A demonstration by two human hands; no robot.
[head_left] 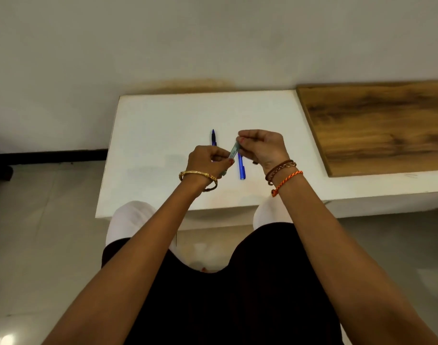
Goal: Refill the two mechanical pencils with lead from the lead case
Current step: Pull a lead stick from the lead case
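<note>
Two blue mechanical pencils lie side by side on the white table, pointing away from me. The left pencil is partly hidden behind my left hand. The right pencil lies under and between both hands. A slim greenish lead case is held tilted above the table. My left hand grips its lower end and my right hand pinches its upper end with thumb and fingertips. Whether the case's cap is on or off is too small to tell.
A brown wooden board lies on the table at the right. The white wall stands right behind the table. My knees and dark clothing sit under the table's front edge. Tiled floor lies to the left.
</note>
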